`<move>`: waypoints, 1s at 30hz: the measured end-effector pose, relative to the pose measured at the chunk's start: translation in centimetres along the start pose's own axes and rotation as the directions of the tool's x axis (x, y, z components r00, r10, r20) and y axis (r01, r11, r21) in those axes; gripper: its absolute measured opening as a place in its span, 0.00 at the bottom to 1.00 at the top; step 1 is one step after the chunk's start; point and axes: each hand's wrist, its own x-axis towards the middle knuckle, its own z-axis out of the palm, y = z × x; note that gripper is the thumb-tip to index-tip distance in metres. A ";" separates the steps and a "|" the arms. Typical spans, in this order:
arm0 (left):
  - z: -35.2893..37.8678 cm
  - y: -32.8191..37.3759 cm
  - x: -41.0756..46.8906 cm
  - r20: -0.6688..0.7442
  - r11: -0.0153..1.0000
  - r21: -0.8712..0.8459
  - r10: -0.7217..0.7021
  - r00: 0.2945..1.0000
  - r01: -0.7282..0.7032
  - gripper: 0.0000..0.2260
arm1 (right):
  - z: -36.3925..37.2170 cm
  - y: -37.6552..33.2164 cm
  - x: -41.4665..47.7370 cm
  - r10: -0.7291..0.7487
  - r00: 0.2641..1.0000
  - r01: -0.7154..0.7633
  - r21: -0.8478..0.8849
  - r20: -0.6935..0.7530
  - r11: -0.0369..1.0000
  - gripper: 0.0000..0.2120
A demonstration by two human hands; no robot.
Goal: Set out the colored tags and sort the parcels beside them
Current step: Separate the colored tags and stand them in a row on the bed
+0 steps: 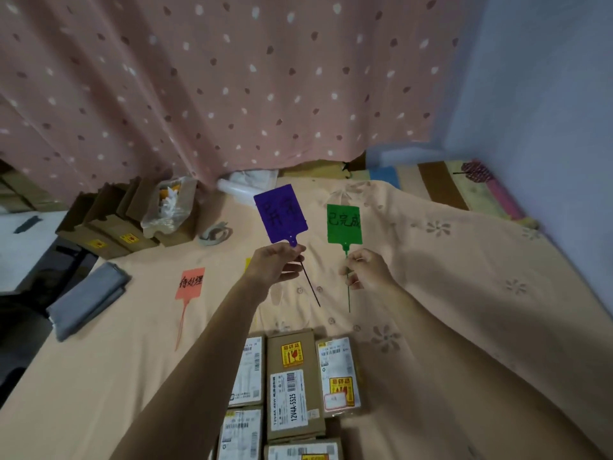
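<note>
Both hands raised mid-frame, one tag each.
Left hand (275,263) pinches the purple tag (280,214) by its stem, and right hand (368,270) grips the green tag (343,224) stem. Sheet (447,277) lies open centre and right; its left edge drops off by a folded gray cloth (88,297). Brown boxes (109,224) crowd upper left. One red tag (189,283) lies flat at left. Five parcels (292,386) packed bottom centre, lowest ones cut off.
</note>
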 end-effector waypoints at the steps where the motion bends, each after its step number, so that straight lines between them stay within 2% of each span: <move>1: -0.7 -0.4 0.2 -0.005 1.000 -0.002 -0.009 1.000 0.009 0.11 | 0.4 0.9 0.5 0.024 1.000 -0.024 -0.018 -0.010 1.000 0.05; 5: -3.1 -2.7 0.7 -0.015 0.998 -0.028 -0.063 0.998 0.062 0.08 | 2.7 4.1 2.5 0.101 0.993 -0.107 -0.122 -0.055 0.987 0.07; 10: -4.7 -5.7 1.1 -0.006 0.993 -0.025 -0.117 0.993 0.117 0.08 | 4.7 7.9 5.7 0.169 0.974 -0.208 -0.300 -0.152 0.931 0.09; 13: -5.4 -6.8 1.2 0.008 0.992 -0.010 -0.127 0.992 0.128 0.08 | 4.5 10.4 7.4 0.223 0.957 -0.278 -0.380 -0.183 0.882 0.16; 16: -6.1 -7.6 1.4 0.018 0.990 -0.015 -0.141 0.990 0.141 0.06 | 4.0 12.7 9.1 0.243 0.950 -0.306 -0.429 -0.196 0.850 0.17; 26: -4.7 -6.8 2.3 0.076 0.991 0.021 -0.133 0.988 0.132 0.05 | 4.0 8.2 5.4 0.201 0.957 -0.273 -0.418 -0.209 0.867 0.11; 30: -3.4 -4.9 3.0 0.129 0.996 0.015 -0.084 0.988 0.083 0.06 | 3.9 3.8 2.0 0.153 0.979 -0.183 -0.245 -0.136 0.952 0.10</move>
